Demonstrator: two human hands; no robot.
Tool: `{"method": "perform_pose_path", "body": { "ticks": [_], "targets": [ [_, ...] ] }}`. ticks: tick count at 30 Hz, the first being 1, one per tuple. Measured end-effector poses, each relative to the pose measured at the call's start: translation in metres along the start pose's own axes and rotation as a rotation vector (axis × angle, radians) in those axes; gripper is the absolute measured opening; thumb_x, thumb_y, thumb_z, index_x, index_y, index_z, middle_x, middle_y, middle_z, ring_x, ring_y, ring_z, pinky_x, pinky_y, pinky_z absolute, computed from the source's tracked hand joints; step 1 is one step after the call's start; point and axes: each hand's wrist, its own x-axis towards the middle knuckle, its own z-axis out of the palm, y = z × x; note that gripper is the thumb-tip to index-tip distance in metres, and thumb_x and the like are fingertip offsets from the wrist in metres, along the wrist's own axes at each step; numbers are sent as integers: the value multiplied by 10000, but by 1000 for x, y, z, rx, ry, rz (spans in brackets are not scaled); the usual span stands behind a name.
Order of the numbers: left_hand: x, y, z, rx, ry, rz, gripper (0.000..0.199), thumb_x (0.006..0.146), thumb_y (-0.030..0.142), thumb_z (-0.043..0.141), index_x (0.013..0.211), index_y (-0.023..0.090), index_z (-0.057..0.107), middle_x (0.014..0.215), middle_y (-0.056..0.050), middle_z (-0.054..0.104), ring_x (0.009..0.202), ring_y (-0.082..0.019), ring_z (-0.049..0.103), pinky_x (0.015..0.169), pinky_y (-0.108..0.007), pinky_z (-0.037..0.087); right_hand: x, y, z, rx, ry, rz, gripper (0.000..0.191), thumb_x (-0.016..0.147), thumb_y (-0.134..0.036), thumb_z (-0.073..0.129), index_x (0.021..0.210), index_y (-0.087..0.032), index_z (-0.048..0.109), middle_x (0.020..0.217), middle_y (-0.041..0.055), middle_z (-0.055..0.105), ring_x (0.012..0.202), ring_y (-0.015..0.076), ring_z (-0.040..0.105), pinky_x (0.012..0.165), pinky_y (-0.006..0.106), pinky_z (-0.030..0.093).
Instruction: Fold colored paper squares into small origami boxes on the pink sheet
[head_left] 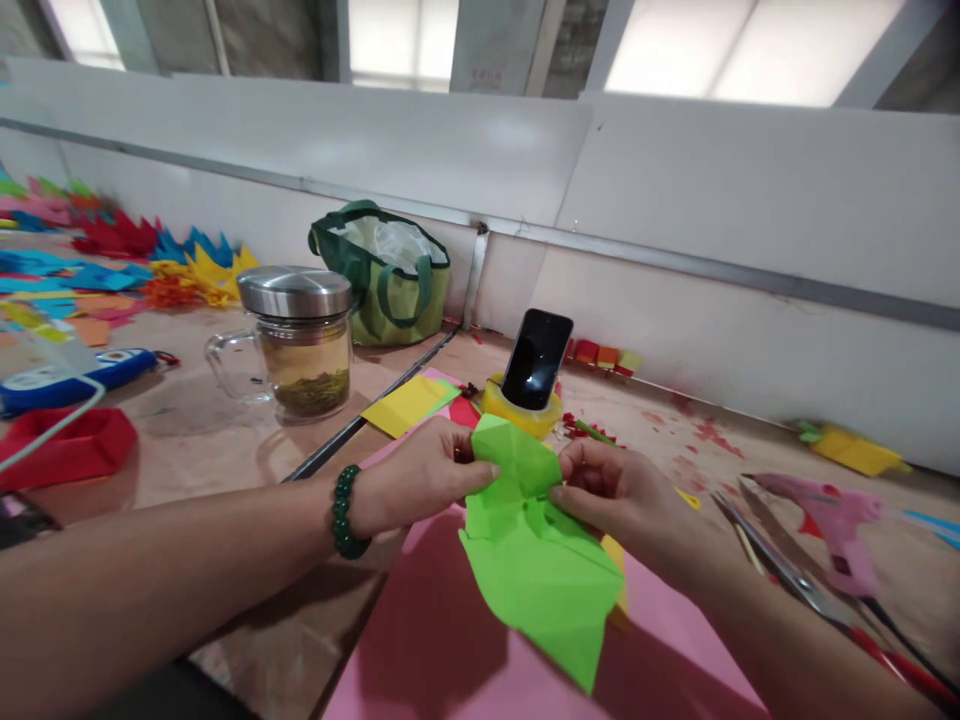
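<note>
A bright green paper piece (pixel 540 570), creased and partly folded, is held up between both hands. My left hand (pixel 427 465) pinches its upper left edge between thumb and fingers; a dark green bead bracelet (pixel 346 512) is on that wrist. My right hand (pixel 611 485) pinches the upper right edge, its thumb and fingers pressed on the paper. Beneath lies a large pink sheet (pixel 435 620), with a bit of yellow paper (pixel 616 570) showing behind the green one.
A phone (pixel 537 358) leans in a yellow tape roll (pixel 525 415) ahead. Left: glass mug (pixel 307 365), green bag (pixel 397 300), red paper tray (pixel 71 448), coloured papers. Right: scissors (pixel 802 585), pink glue gun (pixel 832 510), yellow paper piece (pixel 855 450).
</note>
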Motion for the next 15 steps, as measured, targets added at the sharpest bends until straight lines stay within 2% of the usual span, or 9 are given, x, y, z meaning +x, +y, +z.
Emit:
{"method": "perform_pose_path", "body": {
  "ticks": [2, 7, 11, 15],
  "targets": [
    [0, -2, 0, 29, 11, 12, 141, 745, 187, 588, 632, 113, 628, 497, 46, 520, 431, -54, 421, 434, -159, 338, -3, -2, 4, -5, 59, -46, 237, 654, -312, 759, 704, -185, 566, 514, -65, 501, 450, 69, 451, 404, 179, 361],
    [1, -7, -3, 96, 20, 33, 176, 745, 245, 583, 713, 89, 656, 526, 32, 528, 394, -45, 368, 375, -166, 268, -6, -2, 4, 71, 6, -108, 235, 722, -410, 730, 762, -181, 695, 614, -8, 603, 532, 93, 520, 490, 210, 435],
    [3, -12, -5, 84, 16, 56, 194, 741, 269, 586, 729, 91, 663, 616, -4, 584, 492, -74, 455, 434, -170, 338, -5, 0, 4, 74, 31, -177, 223, 715, -409, 742, 806, -207, 756, 659, 22, 665, 570, 115, 543, 524, 231, 456],
    [5, -17, -3, 93, -21, 103, 182, 754, 270, 588, 734, 105, 663, 660, -10, 617, 579, -108, 527, 540, -198, 431, -6, -2, 7, -26, 92, -201, 200, 695, -417, 749, 730, -221, 758, 665, 27, 683, 562, 131, 547, 505, 244, 461]
  ]
}}
